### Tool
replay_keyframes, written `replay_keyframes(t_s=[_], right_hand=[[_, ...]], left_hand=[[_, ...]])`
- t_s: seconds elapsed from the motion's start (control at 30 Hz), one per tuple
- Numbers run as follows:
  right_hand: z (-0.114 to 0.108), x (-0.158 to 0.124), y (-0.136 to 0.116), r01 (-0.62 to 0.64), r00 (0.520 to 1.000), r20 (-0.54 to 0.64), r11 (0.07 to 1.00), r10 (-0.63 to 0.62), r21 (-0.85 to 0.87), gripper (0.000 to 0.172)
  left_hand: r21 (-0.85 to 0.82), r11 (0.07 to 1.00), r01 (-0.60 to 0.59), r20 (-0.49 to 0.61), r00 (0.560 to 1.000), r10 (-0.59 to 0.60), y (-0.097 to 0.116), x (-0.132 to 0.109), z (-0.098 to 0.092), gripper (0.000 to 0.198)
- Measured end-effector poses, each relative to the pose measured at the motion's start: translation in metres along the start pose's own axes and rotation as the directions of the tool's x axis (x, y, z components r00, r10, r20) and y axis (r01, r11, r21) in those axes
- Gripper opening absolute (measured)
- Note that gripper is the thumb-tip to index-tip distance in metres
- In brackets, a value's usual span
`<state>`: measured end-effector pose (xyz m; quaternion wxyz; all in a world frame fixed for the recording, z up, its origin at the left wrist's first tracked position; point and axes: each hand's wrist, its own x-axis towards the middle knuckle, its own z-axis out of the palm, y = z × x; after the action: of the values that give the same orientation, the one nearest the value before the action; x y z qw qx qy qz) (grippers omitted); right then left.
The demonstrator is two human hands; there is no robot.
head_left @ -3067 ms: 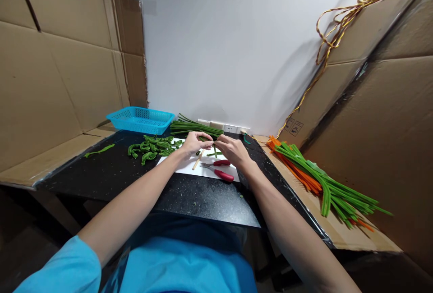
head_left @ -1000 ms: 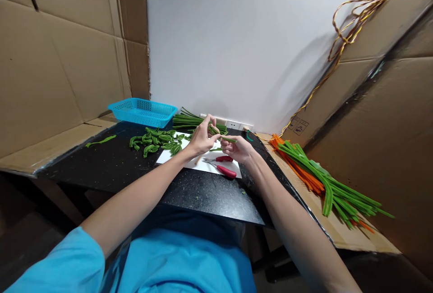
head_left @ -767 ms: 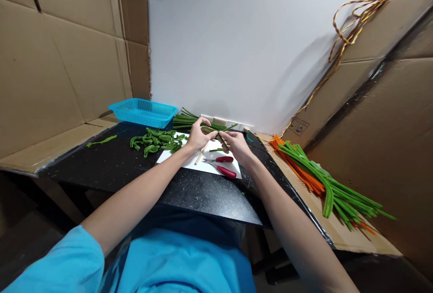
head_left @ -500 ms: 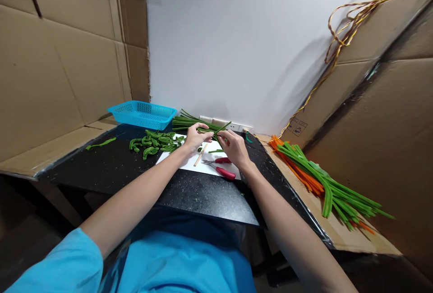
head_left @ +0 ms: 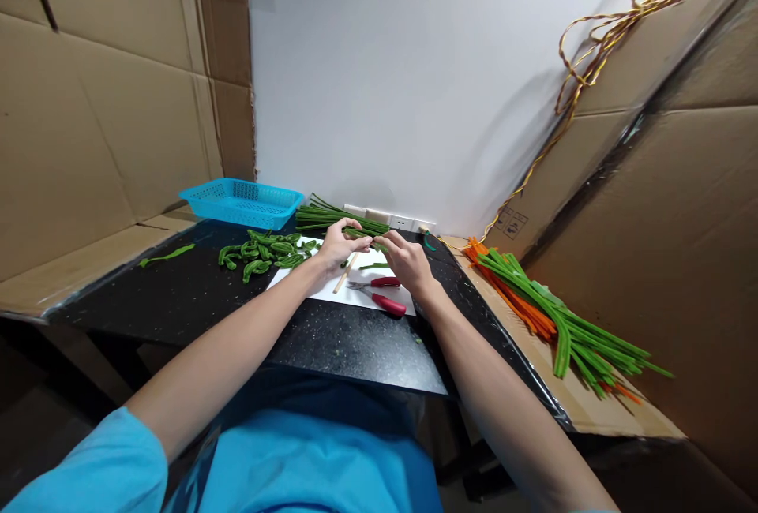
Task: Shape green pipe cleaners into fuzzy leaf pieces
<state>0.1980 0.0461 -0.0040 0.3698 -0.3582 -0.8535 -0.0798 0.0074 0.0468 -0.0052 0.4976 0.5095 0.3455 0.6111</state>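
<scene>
My left hand and my right hand meet over a white sheet, fingertips nearly touching. Both pinch a dark green pipe cleaner, mostly hidden by the fingers. On the sheet below lie pliers with red handles, a thin wooden stick and a short green piece. Left of the sheet sits a pile of bent and looped green pipe cleaners. Behind my hands rests a bundle of long dark green pipe cleaners.
A blue plastic basket stands at the back left of the black table. One lighter green strip lies at left. Bright green pipe cleaners and orange ones lie on cardboard at right. Sockets line the wall.
My right fingers have closed in on my left fingertips, and the green end that stuck up between them no longer shows. The whole view has shifted slightly.
</scene>
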Motion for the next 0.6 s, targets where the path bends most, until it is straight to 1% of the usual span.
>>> replay_keyframes(t_s=[0.1,0.2,0.3,0.37,0.43,0.53,0.6], right_hand=[[0.003,0.003,-0.009,-0.061,0.995,-0.066,0.993,0.068,0.102,0.024],[0.006,0.007,-0.017,-0.137,0.978,-0.123,0.96,0.171,0.242,0.026],[0.007,0.011,-0.02,-0.227,0.95,-0.107,0.885,0.293,0.406,0.029],[0.008,0.012,-0.019,-0.294,0.932,-0.03,0.799,0.362,0.524,0.035],[0.007,0.013,-0.018,-0.363,0.911,0.084,0.688,0.404,0.629,0.04],[0.004,0.013,-0.015,-0.454,0.877,0.255,0.527,0.407,0.718,0.039],[0.001,0.013,-0.013,-0.499,0.856,0.337,0.453,0.392,0.739,0.035]], left_hand=[[0.01,0.997,-0.079,0.008,0.997,0.079,-0.001,0.001,0.002,0.043],[0.031,0.984,-0.178,0.017,0.984,0.178,0.0,0.002,0.004,0.047],[0.081,0.957,-0.277,0.044,0.961,0.274,0.006,0.0,0.005,0.05],[0.123,0.935,-0.333,0.07,0.943,0.326,0.011,-0.002,0.005,0.049],[0.161,0.914,-0.371,0.09,0.928,0.361,0.015,-0.004,0.005,0.049],[0.202,0.897,-0.394,0.117,0.919,0.377,0.018,-0.007,0.006,0.047],[0.211,0.896,-0.39,0.13,0.92,0.37,0.018,-0.009,0.006,0.045]])
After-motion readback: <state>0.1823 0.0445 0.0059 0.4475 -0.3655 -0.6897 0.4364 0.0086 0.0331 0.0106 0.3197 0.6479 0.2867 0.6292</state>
